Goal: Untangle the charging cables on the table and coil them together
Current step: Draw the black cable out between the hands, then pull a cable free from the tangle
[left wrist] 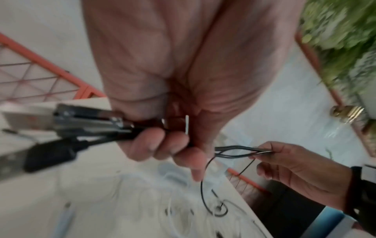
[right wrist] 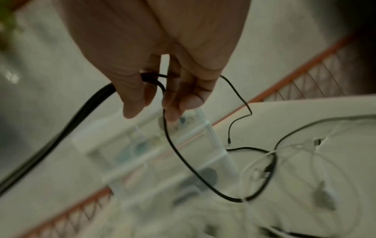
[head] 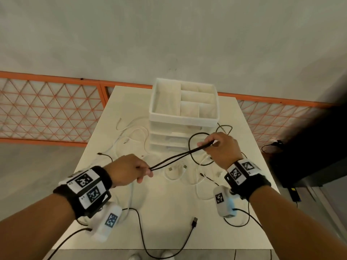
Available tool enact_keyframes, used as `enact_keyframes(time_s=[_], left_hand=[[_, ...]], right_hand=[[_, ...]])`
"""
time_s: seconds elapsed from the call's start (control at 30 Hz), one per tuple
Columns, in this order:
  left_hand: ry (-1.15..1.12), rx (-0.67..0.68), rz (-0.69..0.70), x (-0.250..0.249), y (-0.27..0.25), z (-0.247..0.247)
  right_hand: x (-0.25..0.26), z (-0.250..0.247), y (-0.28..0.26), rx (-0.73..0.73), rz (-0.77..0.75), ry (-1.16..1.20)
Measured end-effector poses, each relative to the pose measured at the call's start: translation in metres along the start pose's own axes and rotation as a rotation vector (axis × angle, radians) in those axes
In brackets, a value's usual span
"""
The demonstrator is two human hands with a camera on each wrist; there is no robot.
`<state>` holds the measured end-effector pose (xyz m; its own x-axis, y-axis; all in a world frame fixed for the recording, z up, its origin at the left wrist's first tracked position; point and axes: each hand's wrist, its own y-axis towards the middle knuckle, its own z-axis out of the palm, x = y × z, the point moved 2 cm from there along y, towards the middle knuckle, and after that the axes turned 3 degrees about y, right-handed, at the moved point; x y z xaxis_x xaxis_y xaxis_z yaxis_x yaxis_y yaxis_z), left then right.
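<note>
A black charging cable [head: 178, 155] is folded into a few parallel strands and held taut above the table between both hands. My left hand [head: 147, 170] pinches the near-left end of the strands, fingers curled round them [left wrist: 175, 145]. My right hand [head: 210, 145] grips the far-right end. From it a black loop [right wrist: 179, 153] hangs down to the table and runs in among the white cables [right wrist: 284, 161]. More white cables [head: 131, 136] lie tangled across the middle of the table, one coiled just below the taut strands [head: 174, 173].
A white drawer unit with a divided tray on top [head: 184, 102] stands at the back of the white table [head: 112, 231]. Another black cable with a USB plug [head: 194, 222] trails over the front edge. An orange mesh fence [head: 47, 109] runs behind.
</note>
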<state>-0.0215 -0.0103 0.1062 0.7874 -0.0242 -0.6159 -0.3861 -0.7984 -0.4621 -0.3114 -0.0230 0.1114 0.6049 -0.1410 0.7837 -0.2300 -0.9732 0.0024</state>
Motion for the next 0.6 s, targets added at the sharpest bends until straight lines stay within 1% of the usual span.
enact_keyframes(time_s=[0.03, 0.1, 0.13, 0.17, 0.23, 0.27, 0.3, 0.37, 0.4, 0.43, 0.5, 0.6], left_hand=[[-0.001, -0.021, -0.044, 0.008, 0.004, 0.009], [-0.023, -0.068, -0.105, 0.018, 0.010, 0.026], [-0.038, -0.095, -0.127, 0.021, 0.011, 0.032], [-0.057, -0.117, -0.146, 0.025, 0.012, 0.037], [-0.094, -0.131, -0.169, 0.029, 0.012, 0.042], [-0.108, -0.131, -0.173, 0.030, 0.012, 0.043], [-0.136, -0.127, -0.175, 0.031, 0.012, 0.043], [-0.263, -0.127, -0.188, 0.028, 0.012, 0.042], [-0.349, -0.128, -0.195, 0.026, 0.012, 0.041], [-0.435, -0.132, -0.198, 0.024, 0.012, 0.040], [-0.574, -0.137, -0.188, 0.018, 0.013, 0.037], [-0.716, -0.134, -0.150, 0.010, 0.013, 0.034]], right_hand=[[-0.005, 0.007, -0.004, 0.052, -0.009, -0.081], [-0.019, 0.023, -0.018, 0.238, 0.037, -0.251], [-0.026, 0.030, -0.025, 0.309, 0.056, -0.290], [-0.032, 0.035, -0.033, 0.324, 0.062, -0.305], [-0.047, 0.042, -0.049, 0.272, 0.067, -0.298], [-0.057, 0.047, -0.058, 0.276, 0.103, -0.336], [-0.066, 0.052, -0.068, 0.337, 0.159, -0.407], [-0.086, 0.068, -0.090, 0.549, 0.281, -0.559], [-0.094, 0.075, -0.101, 0.637, 0.331, -0.598], [-0.100, 0.080, -0.109, 0.689, 0.356, -0.611], [-0.105, 0.090, -0.118, 0.727, 0.405, -0.578], [-0.104, 0.105, -0.117, 0.672, 0.446, -0.505]])
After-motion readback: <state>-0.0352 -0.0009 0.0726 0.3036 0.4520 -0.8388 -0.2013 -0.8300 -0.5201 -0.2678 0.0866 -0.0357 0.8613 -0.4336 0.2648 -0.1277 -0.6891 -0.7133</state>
